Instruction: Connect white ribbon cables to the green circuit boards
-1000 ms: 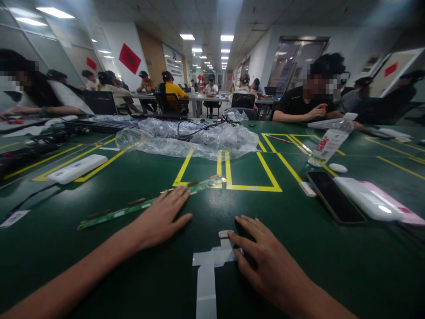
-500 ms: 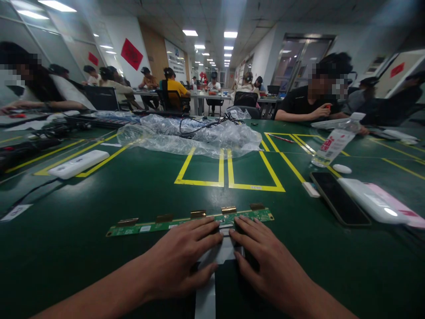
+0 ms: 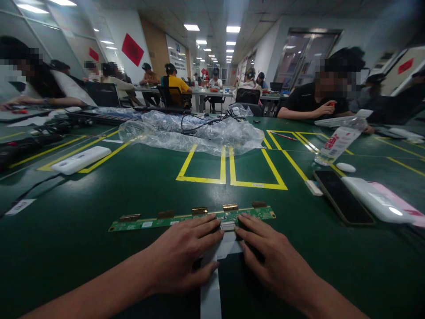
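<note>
A long, narrow green circuit board (image 3: 152, 223) lies crosswise on the table, with several brown film tabs along its far edge. From a pale connector (image 3: 227, 226) at its near edge, a flat white ribbon cable (image 3: 210, 290) runs toward me. My left hand (image 3: 184, 250) lies palm down, its outstretched fingertips on the board and at the connector's left side. On the other side, my right hand (image 3: 270, 248) also has its fingers stretched out, touching the board and the connector's right end. The fingers partly cover the board's middle.
Crumpled clear plastic wrap (image 3: 199, 133) with black cables lies beyond yellow tape outlines on the green table (image 3: 149, 186). A white power strip (image 3: 81, 160) is at left. A phone (image 3: 343, 197), white device (image 3: 375, 199) and bottle (image 3: 341, 139) stand at right. Other people sit around.
The right hand has shifted slightly right, showing more of the connector and cable. The left hand stays nearly in place. The whole view has shifted a little.
</note>
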The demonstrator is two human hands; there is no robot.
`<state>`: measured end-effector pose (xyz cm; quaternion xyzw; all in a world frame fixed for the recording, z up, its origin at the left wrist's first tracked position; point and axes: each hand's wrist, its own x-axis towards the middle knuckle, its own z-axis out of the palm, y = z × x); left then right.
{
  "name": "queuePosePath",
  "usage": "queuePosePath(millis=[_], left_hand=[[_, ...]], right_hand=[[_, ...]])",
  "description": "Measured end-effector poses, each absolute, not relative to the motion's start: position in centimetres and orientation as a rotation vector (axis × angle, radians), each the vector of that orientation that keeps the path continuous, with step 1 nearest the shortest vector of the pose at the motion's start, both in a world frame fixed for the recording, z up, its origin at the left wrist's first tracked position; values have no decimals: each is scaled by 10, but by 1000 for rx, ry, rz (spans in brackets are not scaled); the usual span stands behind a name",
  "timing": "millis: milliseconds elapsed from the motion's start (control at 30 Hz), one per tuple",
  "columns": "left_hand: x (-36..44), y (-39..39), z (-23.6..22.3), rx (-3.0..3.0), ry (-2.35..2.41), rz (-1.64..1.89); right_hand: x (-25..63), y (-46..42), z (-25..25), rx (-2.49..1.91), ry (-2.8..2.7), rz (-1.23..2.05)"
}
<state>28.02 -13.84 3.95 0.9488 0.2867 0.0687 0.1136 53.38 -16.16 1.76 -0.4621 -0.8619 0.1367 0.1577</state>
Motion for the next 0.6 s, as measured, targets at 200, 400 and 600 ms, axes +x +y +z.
queuePosePath(millis=[200,400,600], left_hand=[[282,-139,41,2769,834,234],[283,-138,45,2739,878,185],[285,-136,43,2746,882,205]], right_hand=[[533,-163,17,-1330,-2477,378],[532,-164,20,-1338,-2508,367],[531,-164,19,-1352,-2479,392]])
